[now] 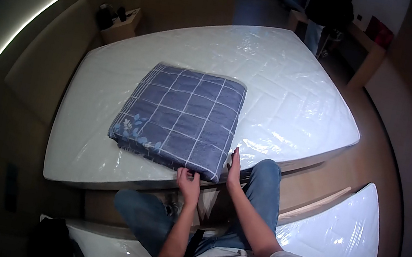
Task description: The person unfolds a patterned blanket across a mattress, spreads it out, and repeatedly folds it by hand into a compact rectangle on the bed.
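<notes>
A folded blue-grey quilt (pixel 182 108) with white grid lines and a leaf pattern at one corner lies on the plastic-covered white mattress (pixel 296 111). At the quilt's near edge, my left hand (pixel 188 186) has its fingers curled against the fabric, closed on it; the fingertips are partly hidden. My right hand (pixel 234 170) is held upright beside the near right corner, fingers straight and together, palm toward the quilt. It holds nothing, and whether it touches the fabric I cannot tell.
My knees (pixel 264 187) are against the near side of the bed. Behind me is another plastic-wrapped mattress (pixel 346 233). A padded headboard (pixel 48 47) and a nightstand (pixel 125 27) stand at the left. A person (pixel 326 10) stands near a wooden bench (pixel 367 63) beyond the bed.
</notes>
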A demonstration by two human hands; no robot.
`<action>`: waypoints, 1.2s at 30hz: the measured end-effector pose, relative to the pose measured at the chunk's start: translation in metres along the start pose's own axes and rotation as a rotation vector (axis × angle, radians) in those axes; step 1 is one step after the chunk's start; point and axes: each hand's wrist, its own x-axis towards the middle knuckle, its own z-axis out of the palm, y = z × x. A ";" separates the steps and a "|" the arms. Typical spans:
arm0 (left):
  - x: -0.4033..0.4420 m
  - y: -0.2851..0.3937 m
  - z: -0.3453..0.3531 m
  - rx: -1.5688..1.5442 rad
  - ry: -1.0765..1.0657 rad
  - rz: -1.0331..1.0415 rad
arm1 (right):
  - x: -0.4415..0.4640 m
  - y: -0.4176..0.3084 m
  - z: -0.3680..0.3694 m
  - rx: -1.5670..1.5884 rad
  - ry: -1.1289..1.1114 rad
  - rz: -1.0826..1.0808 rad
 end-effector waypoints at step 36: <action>0.070 -0.028 0.088 -0.899 -0.545 -0.654 | 0.016 -0.010 0.018 -0.432 0.083 -0.211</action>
